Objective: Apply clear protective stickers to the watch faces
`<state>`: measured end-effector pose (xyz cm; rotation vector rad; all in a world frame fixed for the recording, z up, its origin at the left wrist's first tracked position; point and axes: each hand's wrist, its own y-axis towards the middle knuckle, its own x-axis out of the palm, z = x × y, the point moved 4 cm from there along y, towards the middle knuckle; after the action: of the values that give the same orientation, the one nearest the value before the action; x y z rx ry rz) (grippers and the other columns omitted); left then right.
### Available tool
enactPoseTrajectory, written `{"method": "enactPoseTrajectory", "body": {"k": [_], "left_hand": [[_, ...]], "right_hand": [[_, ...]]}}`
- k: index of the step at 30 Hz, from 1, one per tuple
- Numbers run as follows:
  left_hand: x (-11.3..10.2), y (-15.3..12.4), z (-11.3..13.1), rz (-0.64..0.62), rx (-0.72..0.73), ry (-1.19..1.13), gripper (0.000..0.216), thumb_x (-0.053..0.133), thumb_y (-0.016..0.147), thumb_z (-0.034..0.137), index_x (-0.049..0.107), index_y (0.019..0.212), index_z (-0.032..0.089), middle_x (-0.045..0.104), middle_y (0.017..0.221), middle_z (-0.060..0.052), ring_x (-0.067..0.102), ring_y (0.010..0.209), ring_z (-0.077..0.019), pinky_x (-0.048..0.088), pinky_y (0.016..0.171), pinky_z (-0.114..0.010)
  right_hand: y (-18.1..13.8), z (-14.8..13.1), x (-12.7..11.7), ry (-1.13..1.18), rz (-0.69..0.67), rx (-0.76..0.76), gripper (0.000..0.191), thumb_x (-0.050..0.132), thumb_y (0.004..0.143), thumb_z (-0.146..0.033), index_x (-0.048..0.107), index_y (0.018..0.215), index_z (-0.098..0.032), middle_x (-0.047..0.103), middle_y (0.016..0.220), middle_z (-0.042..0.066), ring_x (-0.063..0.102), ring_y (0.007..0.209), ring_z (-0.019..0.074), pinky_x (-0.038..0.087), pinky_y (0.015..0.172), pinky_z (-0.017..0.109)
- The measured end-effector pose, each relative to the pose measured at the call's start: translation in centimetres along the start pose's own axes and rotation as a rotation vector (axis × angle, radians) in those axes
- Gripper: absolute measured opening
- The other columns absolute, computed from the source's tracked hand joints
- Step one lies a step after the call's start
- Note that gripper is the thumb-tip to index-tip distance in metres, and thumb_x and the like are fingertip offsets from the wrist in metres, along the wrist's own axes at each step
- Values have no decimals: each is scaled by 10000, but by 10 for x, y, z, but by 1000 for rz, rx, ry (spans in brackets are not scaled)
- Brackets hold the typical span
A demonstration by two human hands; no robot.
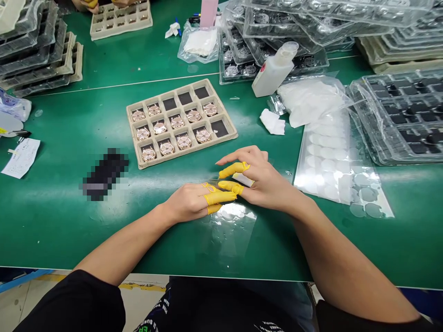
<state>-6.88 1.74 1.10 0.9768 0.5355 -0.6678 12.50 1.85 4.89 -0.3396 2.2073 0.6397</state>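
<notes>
My left hand (194,202) and my right hand (258,177) meet at the middle of the green table, both with yellow finger cots on the fingertips. Their fingers pinch together over a clear plastic film sheet (233,228) that lies flat under them. A small white piece shows between my right fingers; I cannot make out what it is. Behind the hands lies a beige tray (138,162) with several gold watch cases (184,141) in its pockets.
A white squeeze bottle (273,71) lies on its side at the back. Round clear stickers on a sheet (337,166) lie to the right, beside clear blister trays (401,115). Stacked trays (38,55) sit far left. Another person's hands (86,4) reach a tray at the top.
</notes>
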Motion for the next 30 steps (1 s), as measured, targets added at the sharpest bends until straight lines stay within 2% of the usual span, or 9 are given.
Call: {"method": "enactPoseTrajectory", "body": {"k": [6,9,11,13,15,18,22,26,30], "left_hand": [[-3,4,3,115,64,-7,313,682,1001,234,712,1311,206,849,1062,-35,816,989,-144,641,964,-228],[-2,5,5,103,27,-55,288,697,987,219,731,1273,198,850,1056,-43,818,966,-143,650,917,-220],[-2,7,1,71,-110,-126,271,712,969,235,759,1235,216,850,1024,-29,813,888,-128,655,868,-208],[-1,8,-7,67,-355,-249,330,768,906,246,768,1235,220,846,1043,-27,809,876,-131,663,871,-219],[-1,6,-18,101,-632,-408,455,834,816,246,758,1263,209,841,1063,-35,813,913,-157,675,903,-259],[0,4,-30,162,-890,-634,588,901,723,267,743,1285,193,834,1080,-57,814,939,-191,682,928,-314],[1,5,-33,172,-931,-725,652,927,685,294,740,1303,201,824,1152,-74,807,976,-212,668,972,-354],[0,4,-32,149,-934,-694,636,914,691,284,751,1302,207,825,1133,-68,797,977,-212,659,977,-354],[-1,5,-32,134,-936,-689,657,914,688,299,752,1316,197,819,1144,-75,788,974,-212,662,955,-353]], "right_hand": [[2,-3,0,49,1,26,70,692,989,-292,709,952,-234,763,1237,54,584,1115,246,408,968,458],[3,4,-3,102,65,61,89,700,964,-295,733,899,-246,778,1180,51,616,1101,253,432,987,479],[3,16,-11,238,234,171,84,754,911,-329,746,866,-259,776,1108,48,642,1073,255,462,982,477],[-1,30,-23,482,500,339,145,829,834,-389,749,833,-268,746,1004,37,655,987,228,501,927,433],[-4,35,-27,687,649,483,239,898,745,-446,752,810,-268,710,951,25,639,898,192,520,839,374],[0,21,-17,704,459,593,332,941,665,-497,762,797,-251,723,1042,46,649,919,194,536,807,356],[2,2,8,723,219,728,425,943,643,-563,777,840,-225,758,1105,82,691,997,230,565,891,393],[1,7,18,831,186,881,543,988,520,-598,789,838,-206,780,956,73,695,905,219,565,864,384],[1,16,14,832,232,919,519,992,499,-573,794,806,-205,781,927,63,671,884,196,548,825,350]]}}
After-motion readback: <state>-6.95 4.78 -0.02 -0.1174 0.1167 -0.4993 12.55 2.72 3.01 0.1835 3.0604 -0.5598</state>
